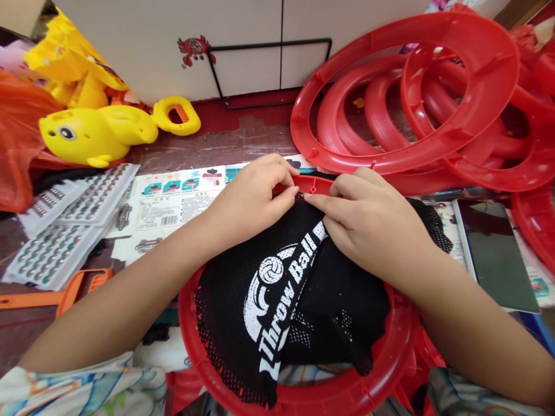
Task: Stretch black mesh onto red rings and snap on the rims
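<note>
A black mesh fabric (243,271) printed in white with "Throw Ball" and a ball drawing lies folded over a red plastic ring (347,398) in front of me. At the ring's far rim, the fingers of my left hand (264,193) pinch the fabric's edge. Close beside them, my right hand (368,219) has its index fingertip pressed at the same edge, the other fingers curled on the fabric and rim. Part of the ring is covered by the fabric. Both hands stay at the rim, nearly touching each other.
Several red plastic rings (481,144) pile up at the back right. A dark-screened phone or tablet (496,254) lies at the right. Left are a yellow toy (99,133), trays of small round metal pieces (47,254) and an orange plastic part (69,297). A black wire frame (260,107) leans behind.
</note>
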Action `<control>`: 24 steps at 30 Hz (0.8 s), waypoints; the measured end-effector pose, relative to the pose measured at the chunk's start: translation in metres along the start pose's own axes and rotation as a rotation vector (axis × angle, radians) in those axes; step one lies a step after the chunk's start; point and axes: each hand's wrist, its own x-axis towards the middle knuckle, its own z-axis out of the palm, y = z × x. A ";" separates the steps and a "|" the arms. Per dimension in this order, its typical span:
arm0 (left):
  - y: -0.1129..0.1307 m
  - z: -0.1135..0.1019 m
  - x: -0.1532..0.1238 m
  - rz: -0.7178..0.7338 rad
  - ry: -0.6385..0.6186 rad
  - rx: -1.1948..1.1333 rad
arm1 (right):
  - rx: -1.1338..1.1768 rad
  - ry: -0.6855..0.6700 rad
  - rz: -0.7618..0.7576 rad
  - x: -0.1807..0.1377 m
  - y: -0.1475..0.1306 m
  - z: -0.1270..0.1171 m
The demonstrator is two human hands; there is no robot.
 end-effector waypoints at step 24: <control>-0.002 -0.021 0.003 0.139 -0.261 0.046 | 0.076 -0.119 0.092 -0.003 -0.008 -0.011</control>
